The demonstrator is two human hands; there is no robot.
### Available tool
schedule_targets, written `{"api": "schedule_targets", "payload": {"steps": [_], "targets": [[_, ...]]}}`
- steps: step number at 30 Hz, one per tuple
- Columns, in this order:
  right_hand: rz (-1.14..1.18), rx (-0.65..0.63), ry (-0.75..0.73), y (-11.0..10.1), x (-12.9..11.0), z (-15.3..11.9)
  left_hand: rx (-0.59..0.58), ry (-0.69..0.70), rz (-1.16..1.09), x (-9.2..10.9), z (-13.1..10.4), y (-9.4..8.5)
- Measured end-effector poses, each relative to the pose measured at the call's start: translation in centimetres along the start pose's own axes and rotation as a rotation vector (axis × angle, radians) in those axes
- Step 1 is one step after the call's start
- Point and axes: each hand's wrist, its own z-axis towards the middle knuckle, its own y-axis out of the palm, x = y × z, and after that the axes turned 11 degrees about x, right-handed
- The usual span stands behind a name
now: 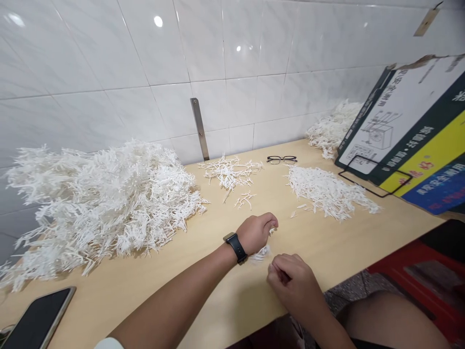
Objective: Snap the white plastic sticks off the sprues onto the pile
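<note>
My left hand [256, 231], with a black watch [236, 247] on its wrist, is closed just over the table. A bit of white plastic shows at its fingertips. Beneath it lies a blurred white branching plastic piece [261, 253]. Closer to me, my right hand [295, 280] has its fingers curled in; what they hold, if anything, is hidden. Beyond the hands are some loose white plastic twigs [245, 199] and a small heap of branching plastic pieces [232, 172]. To the right spreads a pile of short white plastic bits [327, 189].
A big heap of white branching plastic [109, 203] fills the left side of the table [203, 276]. Glasses [282, 159] lie near the tiled wall. A printed carton [407, 126] stands at right, before another white pile [336, 123]. A phone [39, 317] lies front left. A red stool [421, 281] is below.
</note>
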Motion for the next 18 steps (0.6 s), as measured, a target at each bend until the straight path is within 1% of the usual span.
{"api": "schedule_targets", "payload": {"steps": [2,4,6,8,10,11,12,14,16,18], "targets": [[0.086,-0.054,0.02,-0.7,-0.5,-0.1,0.046,-0.055,0.027,-0.2,0.2,-0.2],[0.118,-0.08,0.049,-1.5,-0.2,0.1,0.07,-0.085,0.011,-0.5,0.4,-0.4],[0.063,-0.064,0.136,-2.2,1.2,0.9,0.088,-0.072,-0.035,-0.6,0.5,-0.5],[-0.048,-0.012,0.279,-2.7,3.1,2.0,0.12,-0.06,-0.071,-0.7,0.5,-0.6],[-0.185,0.018,0.383,-3.1,4.7,3.0,0.145,-0.078,-0.084,-0.7,0.5,-0.6],[-0.221,0.019,0.425,-3.2,5.2,3.4,0.146,-0.089,-0.086,-0.6,0.4,-0.5],[-0.225,0.005,0.46,-3.1,5.2,3.5,0.143,-0.096,-0.087,-0.6,0.4,-0.5],[-0.13,-0.085,0.508,-2.7,4.5,3.5,0.141,-0.097,-0.094,-0.6,0.4,-0.4],[0.007,-0.21,0.512,-1.9,3.1,3.2,0.149,-0.088,-0.113,-0.5,0.3,-0.3],[0.07,-0.281,0.482,-0.8,1.8,2.9,0.156,-0.084,-0.136,-0.5,0.3,-0.2]]}}
